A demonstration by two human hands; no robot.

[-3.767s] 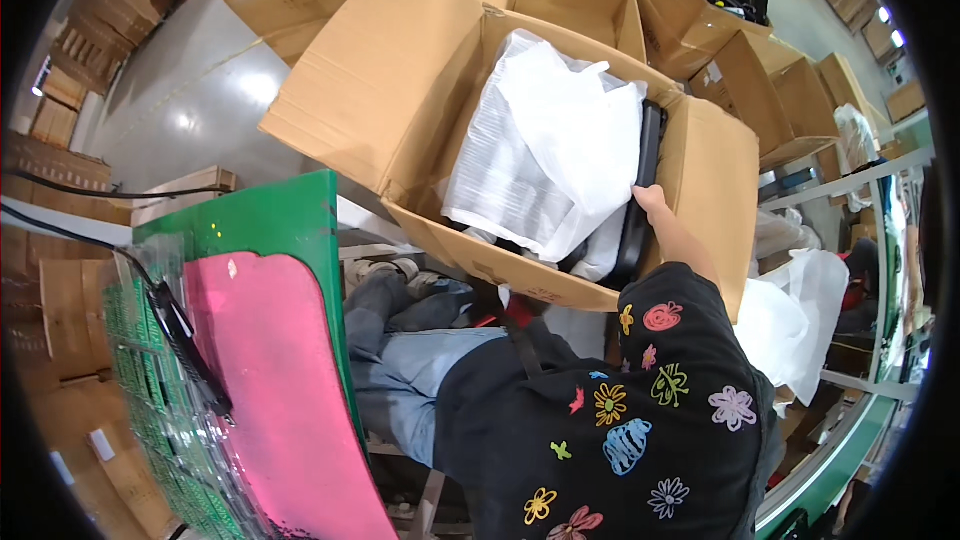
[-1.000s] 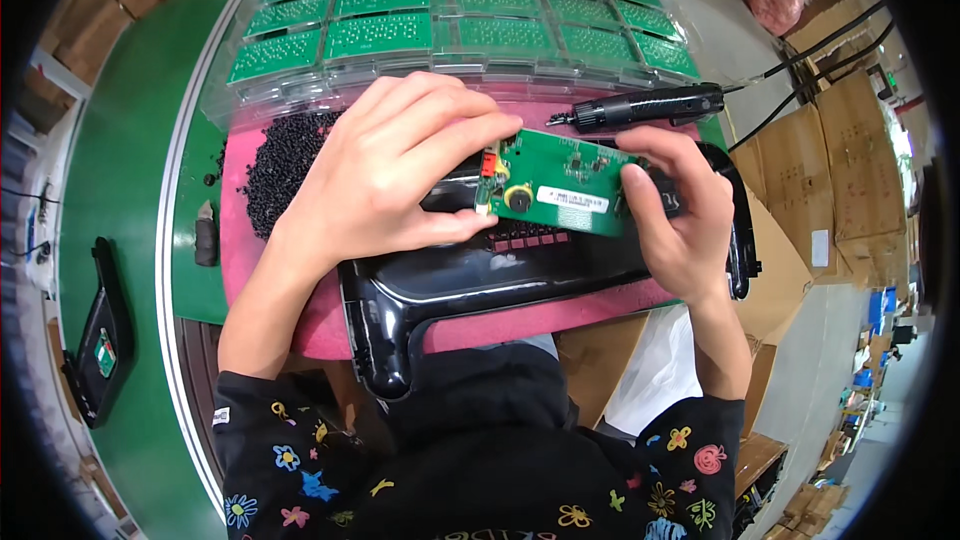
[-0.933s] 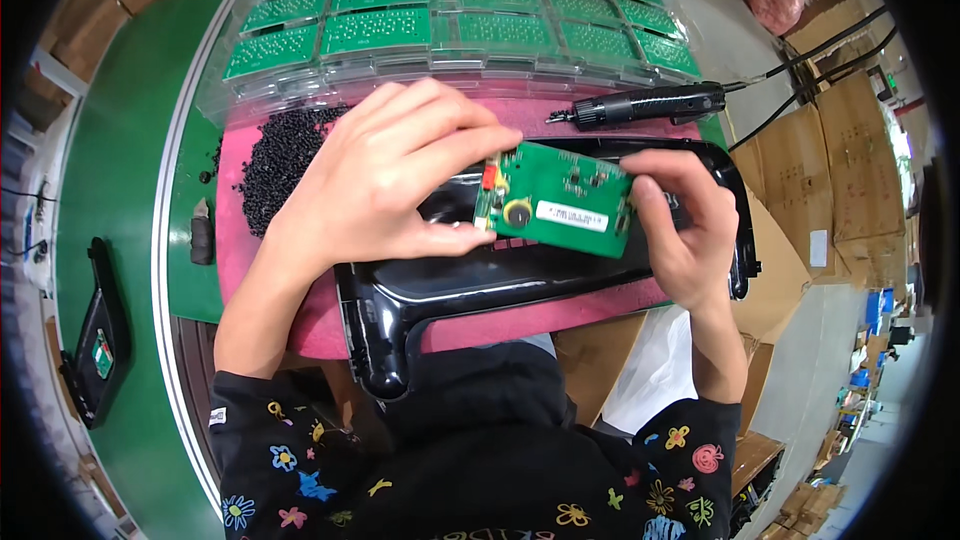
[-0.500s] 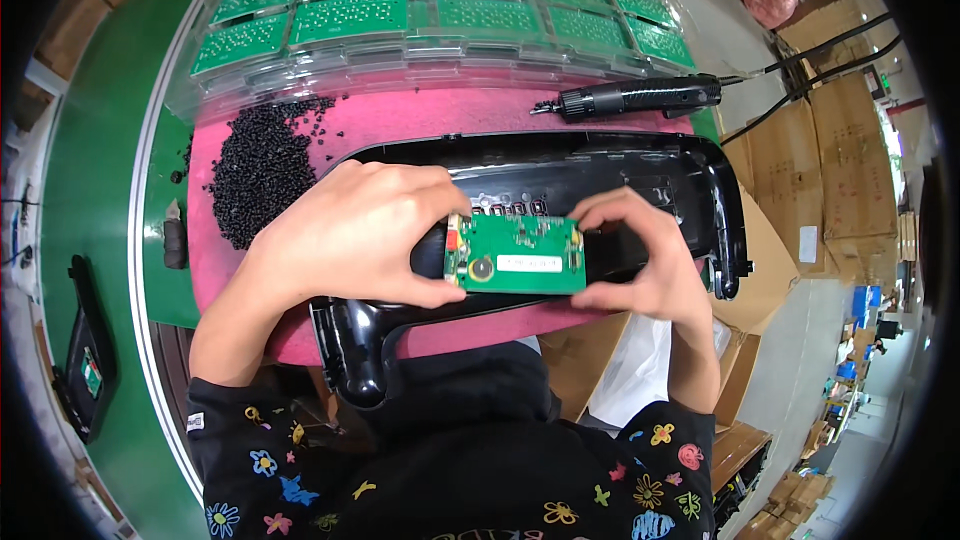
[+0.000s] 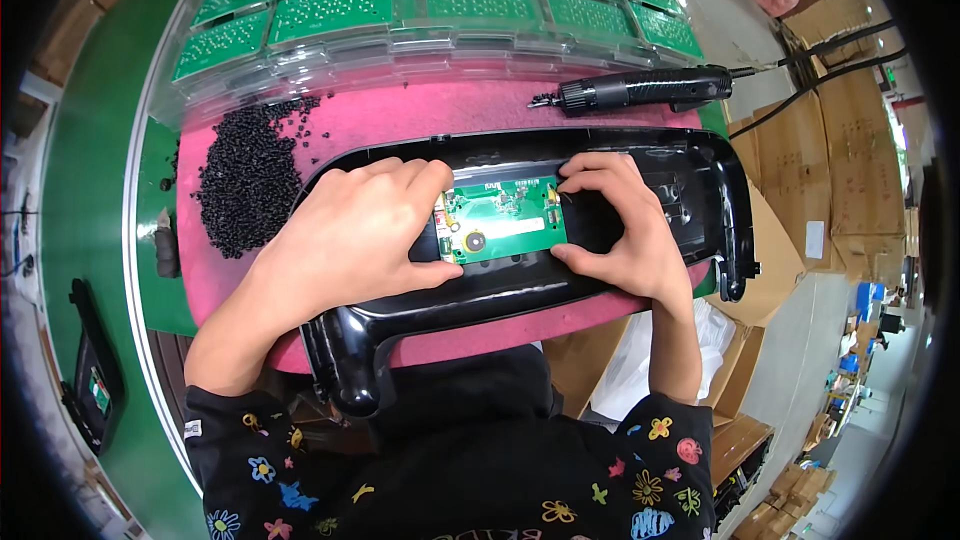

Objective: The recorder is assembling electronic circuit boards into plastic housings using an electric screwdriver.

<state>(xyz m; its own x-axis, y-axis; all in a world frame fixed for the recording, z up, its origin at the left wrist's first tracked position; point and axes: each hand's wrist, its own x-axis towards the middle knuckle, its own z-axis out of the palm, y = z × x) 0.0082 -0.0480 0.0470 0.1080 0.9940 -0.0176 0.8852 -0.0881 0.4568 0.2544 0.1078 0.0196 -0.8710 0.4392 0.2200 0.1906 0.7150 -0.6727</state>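
Observation:
A green circuit board [image 5: 510, 224] with a round dark component and a white label lies at the middle of a long black plastic housing [image 5: 480, 292]. My left hand [image 5: 375, 220] grips the board's left end, thumb at the near corner and fingers at the far one. At the right end, my right hand [image 5: 620, 225] pinches it the same way, with finger and thumb on the far and near corners. The board sits level inside the housing; whether it touches the bottom I cannot tell. The housing's openings under the board are hidden.
A heap of small black screws [image 5: 245, 180] lies on the pink mat [image 5: 430, 100] at the left. Behind the housing rests a black electric screwdriver [image 5: 640, 90] with its cable. Clear trays of green circuit boards [image 5: 330, 10] stand at the back. Cardboard boxes [image 5: 840, 170] are at the right.
Both hands have carried the circuit board away from me and down into the housing. It now covers the openings that showed behind it before.

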